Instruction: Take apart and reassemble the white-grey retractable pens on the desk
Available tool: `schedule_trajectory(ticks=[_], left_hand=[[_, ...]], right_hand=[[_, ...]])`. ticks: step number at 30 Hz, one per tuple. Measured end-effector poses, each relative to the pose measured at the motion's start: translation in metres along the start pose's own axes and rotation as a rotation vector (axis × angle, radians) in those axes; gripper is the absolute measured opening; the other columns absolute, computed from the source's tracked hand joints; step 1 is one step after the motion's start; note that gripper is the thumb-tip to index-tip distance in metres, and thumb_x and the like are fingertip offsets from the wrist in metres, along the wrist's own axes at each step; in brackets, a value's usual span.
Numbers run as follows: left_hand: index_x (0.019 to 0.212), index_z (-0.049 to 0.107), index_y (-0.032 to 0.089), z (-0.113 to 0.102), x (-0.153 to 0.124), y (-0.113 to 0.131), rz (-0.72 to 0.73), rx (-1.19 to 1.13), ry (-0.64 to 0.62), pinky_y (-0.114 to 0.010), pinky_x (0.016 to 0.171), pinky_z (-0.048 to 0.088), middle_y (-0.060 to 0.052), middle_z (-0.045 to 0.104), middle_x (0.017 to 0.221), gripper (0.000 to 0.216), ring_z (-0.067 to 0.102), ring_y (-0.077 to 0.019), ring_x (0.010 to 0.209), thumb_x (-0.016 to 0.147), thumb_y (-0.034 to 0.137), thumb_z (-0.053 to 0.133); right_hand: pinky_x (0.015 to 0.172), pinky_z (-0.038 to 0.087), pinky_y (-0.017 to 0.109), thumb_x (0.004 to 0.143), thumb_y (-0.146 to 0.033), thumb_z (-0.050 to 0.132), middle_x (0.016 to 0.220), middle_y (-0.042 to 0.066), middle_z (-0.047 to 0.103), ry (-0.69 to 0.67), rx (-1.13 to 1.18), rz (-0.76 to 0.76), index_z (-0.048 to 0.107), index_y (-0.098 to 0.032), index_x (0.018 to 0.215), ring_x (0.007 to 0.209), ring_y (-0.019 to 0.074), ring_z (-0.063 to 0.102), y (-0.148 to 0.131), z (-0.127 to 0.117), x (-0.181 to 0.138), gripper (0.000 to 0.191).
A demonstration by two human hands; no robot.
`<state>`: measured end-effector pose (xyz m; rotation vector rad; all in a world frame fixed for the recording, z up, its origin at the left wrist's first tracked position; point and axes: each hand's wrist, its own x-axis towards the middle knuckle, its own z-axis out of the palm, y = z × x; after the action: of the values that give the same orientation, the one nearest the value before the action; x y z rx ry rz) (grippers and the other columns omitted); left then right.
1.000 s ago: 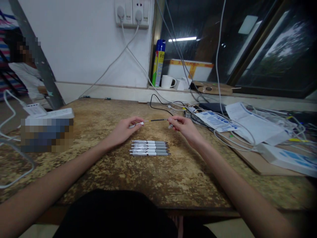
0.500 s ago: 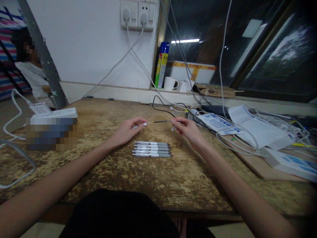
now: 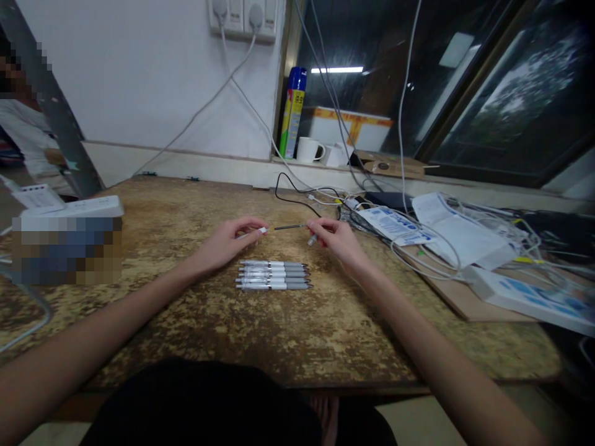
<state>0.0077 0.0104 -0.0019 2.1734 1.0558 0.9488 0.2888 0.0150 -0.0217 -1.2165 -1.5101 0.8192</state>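
Observation:
My left hand (image 3: 231, 240) is closed on a white pen barrel (image 3: 263, 230), whose end shows at the fingertips. My right hand (image 3: 335, 238) pinches one end of a thin dark pen refill (image 3: 288, 227), which points level toward the left hand. A small clear piece (image 3: 312, 240) sticks out below the right fingers; its exact kind I cannot make out. Whether the refill's far end touches the barrel is too fine to tell. Nearer to me, several white and grey click pens (image 3: 274, 274) lie side by side in a row on the worn wooden table (image 3: 260, 341).
At the right lie papers (image 3: 458, 229), tangled cables and a white box (image 3: 525, 297) on a brown board. A power strip (image 3: 74, 210) stands at the left edge. On the window sill are a spray can (image 3: 292, 114) and a white mug (image 3: 309, 150). A person (image 3: 28, 136) is at far left.
My hands have come slightly closer together, and less of the refill shows between them. The whole view has shifted, with the table things now further left. The row of pens is unchanged.

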Motion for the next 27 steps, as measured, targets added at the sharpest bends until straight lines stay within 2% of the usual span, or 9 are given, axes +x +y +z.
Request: schedule_trajectory(ticks=[4,8,15,21,27], left_hand=[[0.117,0.076,0.023,0.0,-0.003,0.004,0.027,0.022,-0.015,-0.039,0.094,0.051,-0.006,0.078,0.116,0.028,0.07,-0.0241,0.103,0.099,0.038,0.062],[0.116,0.076,0.024,0.002,-0.004,0.006,0.061,0.024,-0.005,-0.038,0.094,0.054,-0.005,0.079,0.112,0.026,0.071,-0.0235,0.101,0.096,0.037,0.066],[0.11,0.08,0.024,0.004,-0.007,0.013,0.042,0.083,0.028,-0.038,0.093,0.053,-0.004,0.081,0.106,0.025,0.073,-0.0235,0.094,0.095,0.039,0.067],[0.108,0.081,0.023,0.003,-0.006,0.011,0.05,0.106,0.042,-0.037,0.094,0.053,-0.004,0.082,0.107,0.024,0.074,-0.0248,0.099,0.094,0.037,0.069],[0.11,0.081,0.025,0.002,-0.005,0.006,0.053,0.148,0.006,-0.037,0.092,0.052,-0.003,0.082,0.107,0.024,0.073,-0.0247,0.097,0.095,0.04,0.068]], right_hand=[[0.057,0.035,0.028,0.087,-0.052,0.073,0.072,0.002,0.065,-0.034,-0.06,-0.117,0.077,-0.017,0.098,0.06,0.0144,0.049,-0.005,0.008,-0.004,0.037],[0.056,0.036,0.029,0.091,-0.049,0.07,0.076,0.003,0.068,-0.106,-0.121,-0.231,0.077,-0.02,0.099,0.06,0.0151,0.052,-0.011,0.019,-0.012,0.031],[0.056,0.036,0.029,0.095,-0.049,0.064,0.072,0.002,0.066,-0.132,-0.165,-0.203,0.076,-0.019,0.093,0.061,0.0158,0.052,-0.008,0.027,-0.018,0.032],[0.057,0.035,0.029,0.096,-0.048,0.063,0.071,0.001,0.065,-0.175,-0.162,-0.205,0.074,-0.02,0.089,0.061,0.0155,0.052,-0.007,0.028,-0.019,0.031],[0.062,0.038,0.029,0.094,-0.045,0.067,0.084,0.003,0.071,-0.171,-0.151,-0.264,0.075,-0.021,0.094,0.067,0.0157,0.055,-0.01,0.028,-0.018,0.026]])
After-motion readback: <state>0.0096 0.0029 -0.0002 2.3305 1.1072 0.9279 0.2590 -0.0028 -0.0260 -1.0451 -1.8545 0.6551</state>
